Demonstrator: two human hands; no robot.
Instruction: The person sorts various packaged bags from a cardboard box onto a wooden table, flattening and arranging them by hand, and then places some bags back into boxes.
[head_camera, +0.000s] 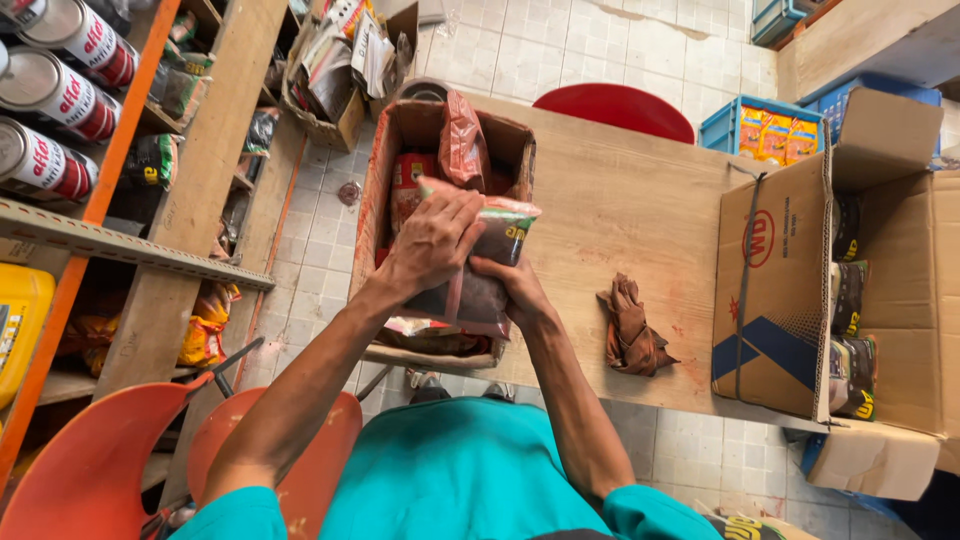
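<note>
My left hand (432, 240) lies over the top of a clear packet of dark brown stuff (488, 282), fingers curled on its upper edge. Beneath the packet, my right hand (515, 288) grips its lower side. Both hands hold it above the near end of an open brown carton (378, 190) on the wooden table (620, 210). Inside the carton stand a reddish-brown packet (464, 142) and a red packet (408, 185).
A crumpled brown cloth (632, 328) lies on the table right of my hands. A larger open carton (775, 290) with dark packets stands at the right edge. Shelves with tins (60, 95) rise on the left. Orange chairs (100, 460) sit below. A blue crate (772, 128) rests behind.
</note>
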